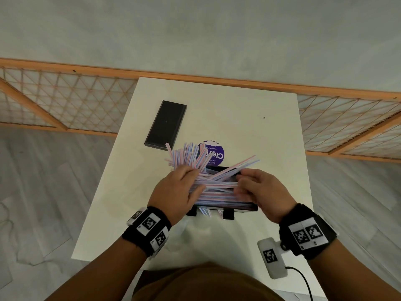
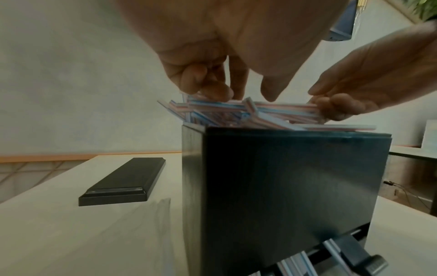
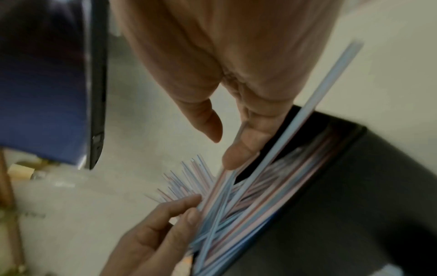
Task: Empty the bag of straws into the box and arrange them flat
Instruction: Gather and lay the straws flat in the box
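Centrally on the table (image 1: 249, 127) stands the box (image 2: 283, 186), heaped with straws (image 1: 217, 187), some fanning over its far left corner. Left hand (image 1: 173, 190) grips that fanned bunch with curled fingers (image 2: 201, 78); right hand (image 1: 260, 187) pinches straw ends, fingers (image 3: 238, 155) narrowly bent.

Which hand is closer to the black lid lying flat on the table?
Left. The left hand works the straws at the box's left end, on the side of the lid; the right hand is at the box's right end, farther off.
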Action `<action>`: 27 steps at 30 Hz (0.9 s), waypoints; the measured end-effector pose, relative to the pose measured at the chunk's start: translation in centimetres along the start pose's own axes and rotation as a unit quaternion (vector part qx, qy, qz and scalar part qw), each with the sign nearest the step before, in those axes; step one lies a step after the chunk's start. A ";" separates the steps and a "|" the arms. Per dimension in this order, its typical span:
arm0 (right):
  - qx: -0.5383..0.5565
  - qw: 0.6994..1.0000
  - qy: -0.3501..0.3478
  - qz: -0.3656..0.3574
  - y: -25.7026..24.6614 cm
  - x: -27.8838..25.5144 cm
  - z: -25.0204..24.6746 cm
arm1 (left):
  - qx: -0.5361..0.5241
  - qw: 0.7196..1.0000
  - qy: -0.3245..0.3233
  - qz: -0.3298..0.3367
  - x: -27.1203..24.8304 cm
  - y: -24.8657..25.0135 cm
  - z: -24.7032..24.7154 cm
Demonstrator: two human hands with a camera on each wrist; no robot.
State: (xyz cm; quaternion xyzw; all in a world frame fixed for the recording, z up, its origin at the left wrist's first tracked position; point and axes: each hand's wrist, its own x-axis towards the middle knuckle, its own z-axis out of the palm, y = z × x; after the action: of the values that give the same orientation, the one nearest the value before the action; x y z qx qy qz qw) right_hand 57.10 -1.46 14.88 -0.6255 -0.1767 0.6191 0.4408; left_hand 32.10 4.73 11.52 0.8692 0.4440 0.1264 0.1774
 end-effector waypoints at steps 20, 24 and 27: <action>-0.765 0.604 -0.098 -0.203 0.9 3.5 2.4 | 0.099 0.994 0.047 -0.023 0.1 0.2 0.3; -0.784 0.575 -0.094 -0.213 1.1 4.3 2.8 | 0.088 0.990 0.072 -0.084 -1.1 -1.0 -1.0; -0.782 0.576 -0.085 -0.223 1.0 4.4 3.4 | 0.054 0.989 0.070 -0.121 -2.0 -1.3 -1.3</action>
State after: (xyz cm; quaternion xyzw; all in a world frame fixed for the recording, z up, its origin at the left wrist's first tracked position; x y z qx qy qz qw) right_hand 54.31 2.47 11.91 -0.6131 -0.7625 0.1730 -0.1127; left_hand 29.47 4.03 12.06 0.8065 0.5630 0.1409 0.1128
